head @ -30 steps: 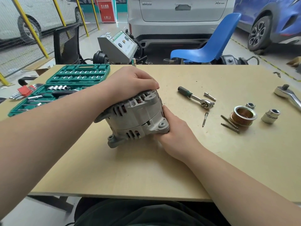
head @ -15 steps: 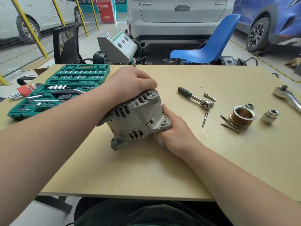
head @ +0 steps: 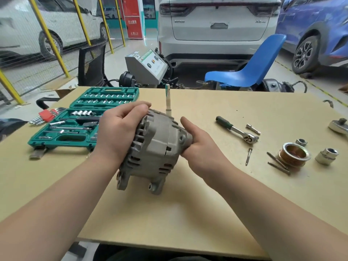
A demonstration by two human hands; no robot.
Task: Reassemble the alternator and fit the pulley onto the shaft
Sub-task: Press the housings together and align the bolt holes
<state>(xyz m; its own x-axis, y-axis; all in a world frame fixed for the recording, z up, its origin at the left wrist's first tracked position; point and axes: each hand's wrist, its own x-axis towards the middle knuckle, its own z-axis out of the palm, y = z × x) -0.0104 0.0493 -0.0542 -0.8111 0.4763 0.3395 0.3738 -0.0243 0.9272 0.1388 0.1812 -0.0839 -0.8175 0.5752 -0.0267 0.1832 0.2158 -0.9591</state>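
The person held the alternator up over the table. The left hand gripped one end, and the right hand cupped the other. Its two halves looked joined. The pulley sat apart on the right, not fitted yet. Loose bolts, a nut and a ratchet waited nearby. Nothing blocked the way.

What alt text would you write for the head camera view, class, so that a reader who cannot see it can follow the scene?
Two bare hands, the left hand and right hand, hold a grey alternator over a wooden table. To its right lie a ratchet, loose bolts, the pulley and a socket; an open green socket case sits to the left.
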